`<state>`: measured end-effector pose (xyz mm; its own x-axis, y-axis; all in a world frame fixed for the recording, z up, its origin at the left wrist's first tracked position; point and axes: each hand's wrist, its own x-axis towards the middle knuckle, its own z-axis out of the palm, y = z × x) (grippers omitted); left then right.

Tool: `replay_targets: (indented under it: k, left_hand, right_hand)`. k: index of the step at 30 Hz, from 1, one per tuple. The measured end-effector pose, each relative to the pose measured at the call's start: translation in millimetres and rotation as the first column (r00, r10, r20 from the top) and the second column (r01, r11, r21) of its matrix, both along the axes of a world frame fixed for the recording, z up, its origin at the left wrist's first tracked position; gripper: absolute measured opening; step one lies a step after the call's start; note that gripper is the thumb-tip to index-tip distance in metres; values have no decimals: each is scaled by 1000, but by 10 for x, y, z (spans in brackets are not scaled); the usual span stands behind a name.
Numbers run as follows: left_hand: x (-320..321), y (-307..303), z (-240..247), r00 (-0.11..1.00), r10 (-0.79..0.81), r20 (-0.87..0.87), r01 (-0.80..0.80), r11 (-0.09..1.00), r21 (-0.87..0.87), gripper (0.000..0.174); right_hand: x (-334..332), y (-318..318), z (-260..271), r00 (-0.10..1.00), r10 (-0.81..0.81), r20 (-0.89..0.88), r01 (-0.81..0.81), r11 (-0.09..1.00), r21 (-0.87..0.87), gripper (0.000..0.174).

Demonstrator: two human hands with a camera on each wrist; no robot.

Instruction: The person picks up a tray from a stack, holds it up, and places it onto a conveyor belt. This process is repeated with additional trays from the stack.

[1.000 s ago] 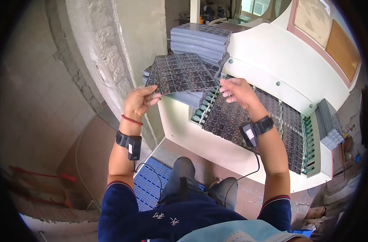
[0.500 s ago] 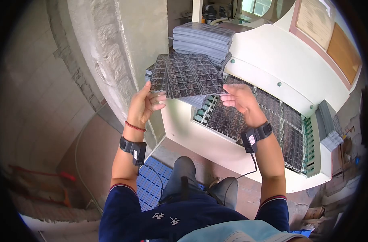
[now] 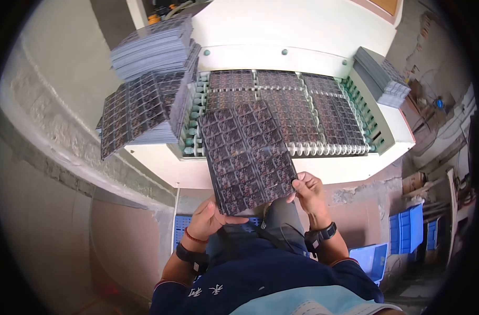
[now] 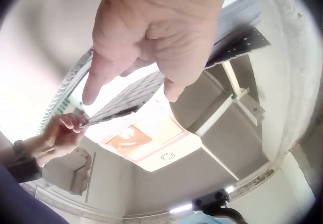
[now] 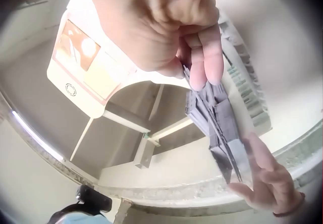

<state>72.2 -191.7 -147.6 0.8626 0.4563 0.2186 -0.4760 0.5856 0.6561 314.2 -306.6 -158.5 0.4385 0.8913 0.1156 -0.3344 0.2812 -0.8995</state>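
A dark, thin panel with a printed grid [image 3: 248, 157] is held in front of the body, tilted, overlapping the conveyor's front edge in the head view. My right hand [image 3: 310, 195] pinches its near right corner between thumb and fingers; the right wrist view shows the panel [image 5: 214, 120] edge-on there. At the near left corner, my left hand [image 3: 210, 219] has its thumb by the edge and fingers stretched beneath. The left wrist view shows these fingers spread about the panel [image 4: 126, 100]. Similar panels [image 3: 137, 107] lie fanned on a stack to the left.
Behind the panel is a white machine [image 3: 323, 169] whose roller conveyor [image 3: 328, 149] carries rows of similar gridded panels. A tall panel stack [image 3: 153, 50] stands at the back left, and another stack [image 3: 381, 76] on the machine's right side. Blue bins [image 3: 406, 228] stand at the lower right.
The right hand has closed on the panel's corner. Both hands have brought the panel off the left stack, toward the body and in front of the conveyor. The head view has turned right.
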Motion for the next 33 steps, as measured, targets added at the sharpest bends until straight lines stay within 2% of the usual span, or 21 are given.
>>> replay_targets:
  k: [2,3,6,10,18,23,33]
  left_hand:
    - [51,-79,-20,991,-45,-124,23,985,-172,45]
    - [77,-116,-8,979,-22,-202,-8,989,-149,40]
    - [83,-134,-166,962,-32,-270,-17,984,-175,39]
    - [43,-176,-227,949,43,-312,-94,984,-152,37]
    - [-27,-158,-254,940,140,-311,-197,967,-160,31]
    - [-22,-142,-304,940,128,-315,-191,965,-177,31]
    - [-23,-142,-328,949,118,-291,-182,962,-203,30]
  right_hand:
    - [-52,-168,-194,1000,-18,-24,16,998,-55,9]
    - [-72,-229,-241,999,-35,-34,33,998,-53,9]
    - [-96,-303,-343,998,-56,-39,50,988,-143,9]
    - [-116,-289,-406,1000,13,4,-13,988,-153,8]
    - [-154,-213,-434,998,58,27,-54,993,-109,9]
    - [-175,-266,-408,997,30,75,-20,991,-134,8]
    - [-191,-275,-361,999,17,48,-10,989,-149,8]
